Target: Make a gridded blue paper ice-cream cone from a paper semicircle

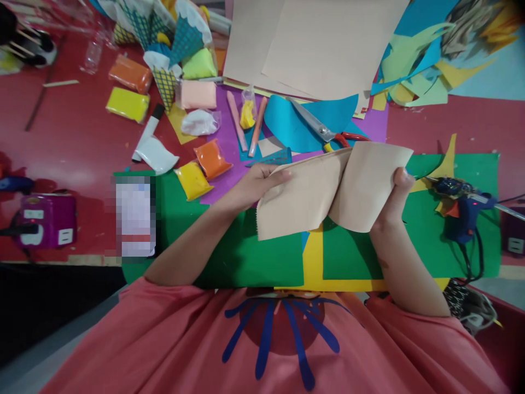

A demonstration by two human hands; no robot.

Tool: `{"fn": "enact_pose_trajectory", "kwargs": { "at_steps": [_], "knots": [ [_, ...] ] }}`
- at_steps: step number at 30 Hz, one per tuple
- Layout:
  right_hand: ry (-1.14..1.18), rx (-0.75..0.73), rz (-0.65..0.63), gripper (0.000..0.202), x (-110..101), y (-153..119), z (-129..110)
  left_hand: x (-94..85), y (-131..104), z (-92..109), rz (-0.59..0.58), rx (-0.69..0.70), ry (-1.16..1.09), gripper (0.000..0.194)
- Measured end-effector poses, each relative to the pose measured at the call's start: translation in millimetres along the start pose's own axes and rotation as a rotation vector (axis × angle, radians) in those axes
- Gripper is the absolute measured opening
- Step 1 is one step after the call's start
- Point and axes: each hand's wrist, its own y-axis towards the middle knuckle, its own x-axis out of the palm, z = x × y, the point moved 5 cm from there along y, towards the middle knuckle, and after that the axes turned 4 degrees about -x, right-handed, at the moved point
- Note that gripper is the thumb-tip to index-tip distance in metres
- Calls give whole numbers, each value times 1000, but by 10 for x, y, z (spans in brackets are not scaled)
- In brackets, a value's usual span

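A beige craft sheet (301, 191), its right part curled over into a loose roll, is held in the air above the green sheets (258, 257). Its left edge is pinched between the thumb and fingers of my left hand (266, 180). On the other side, my right hand (396, 197) grips the curled end, thumb at the front and most fingers hidden behind. Just behind the beige sheet lie scissors (324, 128) with red and yellow handles, spread on a blue sheet piece (283, 117). A small blue patterned cone (273, 157) lies behind my left hand.
Packets of coloured clay (192, 180) and decorated cones (188, 33) are at the left and back. Large beige sheets (328, 44) lie at the back. A blue glue gun (465, 213) with its cord rests at the right. A phone (135, 216) lies at the left.
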Motion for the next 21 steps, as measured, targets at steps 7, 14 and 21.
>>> {"fn": "enact_pose_trajectory", "kwargs": {
  "at_steps": [7,14,21],
  "knots": [
    [0,-86,83,29,33,-20,-6,92,-16,12,-60,19,-18,47],
    [-10,-121,153,32,29,-34,-17,123,11,30,-21,89,36,51],
    [47,-350,214,36,-170,153,-322,3,32,50,85,221,56,54]
  ]
}}
